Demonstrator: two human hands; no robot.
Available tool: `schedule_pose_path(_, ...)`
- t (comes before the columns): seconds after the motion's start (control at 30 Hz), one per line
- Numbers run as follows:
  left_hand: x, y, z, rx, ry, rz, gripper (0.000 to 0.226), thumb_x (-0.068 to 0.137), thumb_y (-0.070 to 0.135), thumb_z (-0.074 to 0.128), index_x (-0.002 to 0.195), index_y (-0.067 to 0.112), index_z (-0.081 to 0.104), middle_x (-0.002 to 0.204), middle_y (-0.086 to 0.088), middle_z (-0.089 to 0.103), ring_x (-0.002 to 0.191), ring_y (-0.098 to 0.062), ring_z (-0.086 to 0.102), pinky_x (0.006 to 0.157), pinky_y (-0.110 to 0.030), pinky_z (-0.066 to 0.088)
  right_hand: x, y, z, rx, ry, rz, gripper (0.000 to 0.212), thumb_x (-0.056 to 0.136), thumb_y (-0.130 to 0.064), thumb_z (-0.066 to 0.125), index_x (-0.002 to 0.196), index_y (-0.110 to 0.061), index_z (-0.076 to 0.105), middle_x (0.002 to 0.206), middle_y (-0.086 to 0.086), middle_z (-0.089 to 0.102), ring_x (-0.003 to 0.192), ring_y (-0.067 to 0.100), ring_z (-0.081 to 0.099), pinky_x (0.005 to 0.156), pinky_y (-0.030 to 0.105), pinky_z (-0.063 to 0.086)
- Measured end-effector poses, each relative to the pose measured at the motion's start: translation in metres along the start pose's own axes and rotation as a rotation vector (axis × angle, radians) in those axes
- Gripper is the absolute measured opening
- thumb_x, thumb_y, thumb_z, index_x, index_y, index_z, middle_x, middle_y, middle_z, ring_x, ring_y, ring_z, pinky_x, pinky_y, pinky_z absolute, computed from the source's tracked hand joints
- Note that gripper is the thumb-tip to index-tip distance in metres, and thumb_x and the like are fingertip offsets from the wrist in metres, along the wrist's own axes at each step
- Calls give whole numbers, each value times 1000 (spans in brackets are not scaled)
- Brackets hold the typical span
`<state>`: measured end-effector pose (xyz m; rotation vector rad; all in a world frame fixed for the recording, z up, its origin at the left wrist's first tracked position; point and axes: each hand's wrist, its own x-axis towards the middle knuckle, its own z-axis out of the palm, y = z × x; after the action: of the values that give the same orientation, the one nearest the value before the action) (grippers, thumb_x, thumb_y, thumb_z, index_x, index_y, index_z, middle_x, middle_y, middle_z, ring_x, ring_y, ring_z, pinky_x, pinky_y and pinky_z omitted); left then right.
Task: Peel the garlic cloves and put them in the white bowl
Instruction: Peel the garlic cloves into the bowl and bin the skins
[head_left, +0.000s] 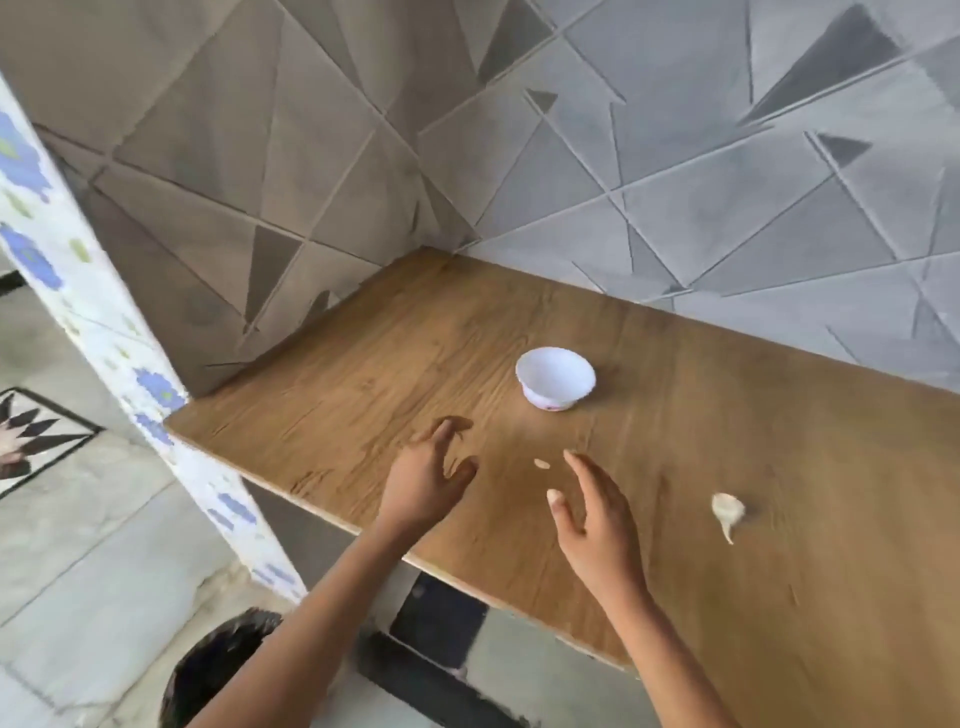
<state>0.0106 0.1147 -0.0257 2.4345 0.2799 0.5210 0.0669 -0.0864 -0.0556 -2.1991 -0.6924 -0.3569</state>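
Hands: your left hand (423, 480) and right hand (592, 514) apart, fingers spread, gripping nothing, before white bowl (555, 376).
Garlic clove (727, 512): right of bowl, nearer you.

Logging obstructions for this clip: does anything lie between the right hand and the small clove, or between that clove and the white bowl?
Nothing visible. The small clove lies beside the right hand, with bare tabletop between it and the white bowl. The larger garlic piece sits off to the right.
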Motion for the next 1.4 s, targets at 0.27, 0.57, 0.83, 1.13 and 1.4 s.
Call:
schedule_pose_path(0.27,38,43,81,136,-262,-17,36,83,7,55,116,16,66,126,-1,59,114,-20,57,95,-27,44,-6,68,-32,-355,-110,110,80,97,-57,12,127,2,56,129,19,58,118,33,57,96,44,46)
schedule_pose_path(0.57,75,49,67,92,-164,-6,20,86,10,60,99,16,73,98,2,71,75,-10,61,68,-21,42,-4,66,-6,-552,-271,154,76,99,-56,10,129,-2,55,136,12,53,126,24,51,111,42,30)
schedule_pose_path(0.83,170,65,69,379,-300,-47,25,88,12,49,99,23,69,106,-3,67,95,-26,63,72,-28,45,-5,63,-7,-564,-280,189,72,99,-56,13,135,-7,51,143,9,47,132,22,44,108,37,18)
schedule_pose_path(1.13,200,50,82,433,-587,51,23,85,10,59,102,22,68,111,1,64,99,-19,61,79,-28,49,-8,65,-9,-425,-237,156,68,99,-59,16,144,-14,37,151,1,31,140,15,29,114,38,24)
schedule_pose_path(1.4,129,134,108,-38,-537,350,15,82,7,64,91,14,74,93,0,73,83,-14,65,76,-23,48,-36,58,-68,-136,252,329,36,94,-36,48,122,-16,60,119,-6,62,110,2,56,95,15,45)
